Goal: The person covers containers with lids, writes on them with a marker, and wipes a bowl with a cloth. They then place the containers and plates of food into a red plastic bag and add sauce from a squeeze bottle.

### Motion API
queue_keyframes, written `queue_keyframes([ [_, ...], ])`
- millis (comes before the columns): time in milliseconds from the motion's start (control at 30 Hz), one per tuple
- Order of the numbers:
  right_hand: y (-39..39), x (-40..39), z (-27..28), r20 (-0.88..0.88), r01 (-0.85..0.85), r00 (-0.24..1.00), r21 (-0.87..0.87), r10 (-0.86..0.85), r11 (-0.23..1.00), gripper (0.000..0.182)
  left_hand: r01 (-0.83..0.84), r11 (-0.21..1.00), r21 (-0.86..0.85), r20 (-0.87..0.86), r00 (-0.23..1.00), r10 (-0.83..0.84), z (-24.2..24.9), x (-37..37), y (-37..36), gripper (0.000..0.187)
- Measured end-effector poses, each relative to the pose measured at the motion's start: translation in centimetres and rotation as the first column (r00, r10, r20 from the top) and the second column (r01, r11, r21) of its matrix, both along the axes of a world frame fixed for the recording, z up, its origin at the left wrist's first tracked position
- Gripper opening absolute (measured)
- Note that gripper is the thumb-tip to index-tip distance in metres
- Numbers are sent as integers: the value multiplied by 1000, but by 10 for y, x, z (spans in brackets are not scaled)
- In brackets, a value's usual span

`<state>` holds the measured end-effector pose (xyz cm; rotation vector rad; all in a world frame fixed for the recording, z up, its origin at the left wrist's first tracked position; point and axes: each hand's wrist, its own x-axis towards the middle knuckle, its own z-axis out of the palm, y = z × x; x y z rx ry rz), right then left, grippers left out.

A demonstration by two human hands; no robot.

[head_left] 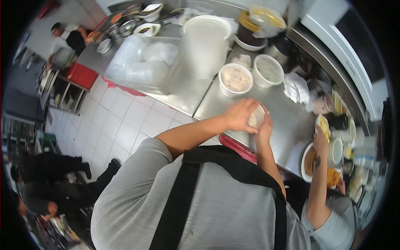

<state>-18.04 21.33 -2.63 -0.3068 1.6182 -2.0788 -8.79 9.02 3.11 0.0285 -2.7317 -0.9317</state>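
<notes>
Both of my hands are around a small clear cup (256, 116) with pale, creamy contents, held over the steel counter near its front edge. My left hand (241, 115) wraps the cup from the left and over its near side. From the right, my right hand (265, 126) has its fingers closed along the cup's side. Just beyond them stands a white tub (236, 80) of pale, chunky food. Right of that tub is another white tub (268, 71) with a whitish, cloudy top.
A clear bin (164, 89) of plastic cups or lids and a tall stack of white lidded containers (204, 54) stand on the left. A co-worker's arm (320, 179) reaches over bowls at right. Crumpled white cloth (296, 87) lies by the back wall.
</notes>
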Motion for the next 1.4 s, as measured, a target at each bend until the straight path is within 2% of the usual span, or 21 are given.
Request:
queue_keyframes([
  [133,-2,9,21,-25,72,997,-2,-72,997,40,35,999,20,47,998,-36,4,1,-3,99],
  [167,0,14,24,-16,99,995,-24,-99,995,40,24,999,-28,-71,997,-26,4,8,-2,98],
  [200,5,21,28,-247,174,957,67,-153,982,41,7,997,-79,-192,981,-22,2,13,-2,97],
  [267,14,36,36,-673,380,715,149,-188,913,45,-34,998,-45,-331,943,18,3,29,-7,94],
  [333,29,60,50,-918,351,393,206,56,913,49,-42,989,144,-343,935,90,-2,78,-15,92],
  [367,34,72,54,-963,362,201,243,180,900,51,-232,931,283,-389,859,332,-32,101,-22,88],
  [400,35,78,52,-939,393,179,343,295,853,52,-344,658,670,-212,761,614,-46,121,-32,82],
  [433,35,83,45,-897,427,167,439,408,790,54,-484,288,827,17,532,847,-39,133,-47,83],
  [467,35,86,38,-838,462,167,531,519,710,55,-435,-13,900,211,410,887,-46,154,-84,84],
  [500,31,79,29,-843,443,234,536,484,719,53,-261,-128,957,216,345,913,-33,169,-107,92],
  [533,27,70,21,-851,448,238,524,468,724,54,-460,-220,860,332,177,926,-44,181,-139,105],
  [600,16,52,16,-866,459,251,499,432,735,56,-371,-166,914,236,152,960,-17,185,-169,114],
  [700,-4,37,29,-825,627,261,539,501,562,63,-319,-198,927,271,205,940,-17,180,-202,115],
  [800,-21,39,46,-885,656,323,465,335,595,69,-322,-194,927,298,316,901,-39,194,-218,111],
  [867,-26,38,40,-850,652,358,523,386,548,75,-286,-376,882,461,349,816,-16,219,-202,89],
  [967,-38,52,44,-833,660,430,554,349,508,80,-212,-274,938,345,508,789,-23,277,-196,64],
  [1000,-41,63,50,-861,636,387,509,331,580,79,-136,-201,970,242,610,755,-45,303,-209,58],
  [1067,-45,90,61,-916,595,304,396,260,700,77,-120,-267,956,284,598,750,-51,343,-218,46],
  [1233,-91,171,113,-950,72,245,218,195,973,70,-253,-273,928,372,575,729,-10,417,-241,56],
  [1333,-115,216,177,-965,-318,139,171,224,933,67,-218,-206,954,300,659,690,71,432,-233,64],
  [1400,-121,240,207,-982,-473,-83,187,168,861,65,-214,-146,966,254,671,697,134,427,-207,69],
])
